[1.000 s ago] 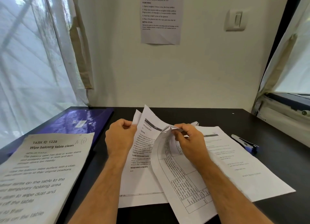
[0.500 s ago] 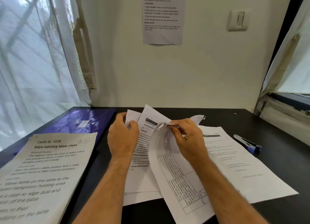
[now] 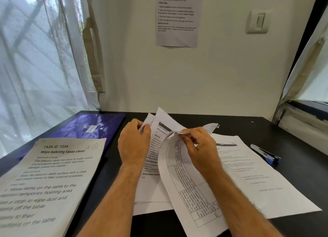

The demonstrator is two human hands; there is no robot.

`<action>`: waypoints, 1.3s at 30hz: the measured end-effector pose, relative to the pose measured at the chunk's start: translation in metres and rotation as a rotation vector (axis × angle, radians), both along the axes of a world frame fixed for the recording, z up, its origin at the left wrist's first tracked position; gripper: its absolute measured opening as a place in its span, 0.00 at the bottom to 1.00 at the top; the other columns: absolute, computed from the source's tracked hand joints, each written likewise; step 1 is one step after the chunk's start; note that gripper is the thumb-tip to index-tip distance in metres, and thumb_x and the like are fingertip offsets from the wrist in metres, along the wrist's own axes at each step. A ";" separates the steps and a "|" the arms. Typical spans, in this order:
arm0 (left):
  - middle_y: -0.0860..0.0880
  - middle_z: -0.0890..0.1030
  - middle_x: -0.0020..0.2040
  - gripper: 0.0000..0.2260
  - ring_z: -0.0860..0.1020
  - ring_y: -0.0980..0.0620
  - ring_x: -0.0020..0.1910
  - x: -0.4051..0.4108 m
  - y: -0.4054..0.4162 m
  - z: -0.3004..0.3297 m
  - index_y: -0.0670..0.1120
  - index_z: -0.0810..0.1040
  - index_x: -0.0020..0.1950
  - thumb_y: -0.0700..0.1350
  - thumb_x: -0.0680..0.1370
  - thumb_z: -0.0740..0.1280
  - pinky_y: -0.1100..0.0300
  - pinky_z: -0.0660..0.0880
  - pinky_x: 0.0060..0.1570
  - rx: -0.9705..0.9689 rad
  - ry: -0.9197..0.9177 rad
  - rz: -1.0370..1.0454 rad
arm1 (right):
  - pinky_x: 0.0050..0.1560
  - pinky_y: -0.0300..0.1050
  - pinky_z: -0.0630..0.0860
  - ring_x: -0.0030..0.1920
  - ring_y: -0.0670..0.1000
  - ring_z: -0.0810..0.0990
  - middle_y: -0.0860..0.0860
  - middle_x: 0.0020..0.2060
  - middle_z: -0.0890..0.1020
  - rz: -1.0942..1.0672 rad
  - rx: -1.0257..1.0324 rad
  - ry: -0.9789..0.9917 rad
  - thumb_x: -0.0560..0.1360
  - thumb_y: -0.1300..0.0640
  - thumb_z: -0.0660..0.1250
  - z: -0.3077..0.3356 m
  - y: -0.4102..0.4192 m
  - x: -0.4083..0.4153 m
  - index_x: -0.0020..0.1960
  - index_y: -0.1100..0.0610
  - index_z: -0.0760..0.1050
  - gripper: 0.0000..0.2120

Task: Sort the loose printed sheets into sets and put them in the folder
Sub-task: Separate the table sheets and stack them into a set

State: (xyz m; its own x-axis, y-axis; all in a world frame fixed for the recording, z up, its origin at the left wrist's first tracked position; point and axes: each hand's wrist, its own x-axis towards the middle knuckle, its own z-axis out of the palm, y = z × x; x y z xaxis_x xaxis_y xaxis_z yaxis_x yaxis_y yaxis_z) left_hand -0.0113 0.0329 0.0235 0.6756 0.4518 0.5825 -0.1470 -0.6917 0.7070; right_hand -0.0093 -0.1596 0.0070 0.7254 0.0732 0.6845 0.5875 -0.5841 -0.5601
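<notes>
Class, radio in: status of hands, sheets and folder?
Left hand grips sheets; right hand pinches table sheet. Folder shut, unobstructed.

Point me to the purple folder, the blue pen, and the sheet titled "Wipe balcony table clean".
purple folder (image 3: 83, 128): head view, middle of its cover.
blue pen (image 3: 265, 154): head view, mid-barrel.
sheet titled "Wipe balcony table clean" (image 3: 53, 176): head view, centre of the printed page.

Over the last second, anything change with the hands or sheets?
Little. The left hand slid slightly up the far edge of the text sheet, still gripping it. The right hand keeps pinching the crumpled top of the table sheet. Folder, pen and left stack unmoved.
</notes>
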 end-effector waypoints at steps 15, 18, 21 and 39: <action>0.62 0.81 0.41 0.10 0.77 0.70 0.40 -0.041 -0.008 0.119 0.48 0.83 0.53 0.50 0.83 0.64 0.78 0.70 0.39 -0.023 -0.494 -0.236 | 0.47 0.43 0.81 0.44 0.46 0.79 0.48 0.47 0.77 0.031 0.014 -0.421 0.82 0.50 0.64 0.127 0.022 -0.009 0.68 0.46 0.71 0.15; 0.62 0.77 0.37 0.08 0.78 0.62 0.38 -0.054 -0.013 0.134 0.52 0.78 0.50 0.50 0.84 0.61 0.73 0.72 0.36 0.024 -0.565 -0.393 | 0.51 0.45 0.82 0.45 0.45 0.80 0.49 0.49 0.77 0.065 0.055 -0.412 0.82 0.49 0.63 0.149 0.030 -0.017 0.74 0.44 0.64 0.22; 0.59 0.77 0.36 0.08 0.78 0.54 0.35 -0.062 -0.015 0.151 0.54 0.76 0.49 0.49 0.84 0.59 0.63 0.75 0.32 0.052 -0.658 -0.473 | 0.50 0.46 0.82 0.47 0.48 0.80 0.52 0.51 0.79 0.036 0.086 -0.502 0.81 0.50 0.64 0.170 0.033 -0.025 0.68 0.53 0.73 0.17; 0.46 0.84 0.49 0.09 0.85 0.49 0.45 -0.048 -0.060 0.121 0.46 0.77 0.59 0.39 0.79 0.68 0.56 0.82 0.42 -0.501 -0.320 -0.731 | 0.51 0.45 0.76 0.50 0.51 0.76 0.48 0.51 0.73 -0.040 -0.208 -0.538 0.80 0.55 0.63 0.195 -0.005 -0.028 0.56 0.58 0.78 0.09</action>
